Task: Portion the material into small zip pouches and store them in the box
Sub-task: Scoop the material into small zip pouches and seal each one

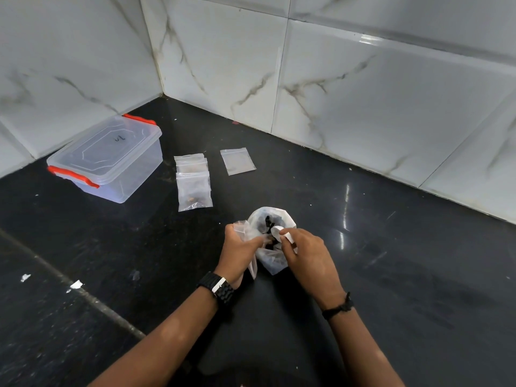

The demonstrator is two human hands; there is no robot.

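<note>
Head view shows the left hand (240, 247) near the body, its grip pinched round a small zip pouch (242, 229). The right hand (304, 255) pinches a white scoop (282, 233) over the big bag (272, 241) of dark material. To do this step well, I think the pouch mouth should stay wide and sit right beside the bag, so bits do not fall on the black surface (391, 247). Farther off lie the filled pouches (194, 182), then one flat pouch (238, 161). Farthest, at the left, stands the box (109, 159), with its lid on.
</note>
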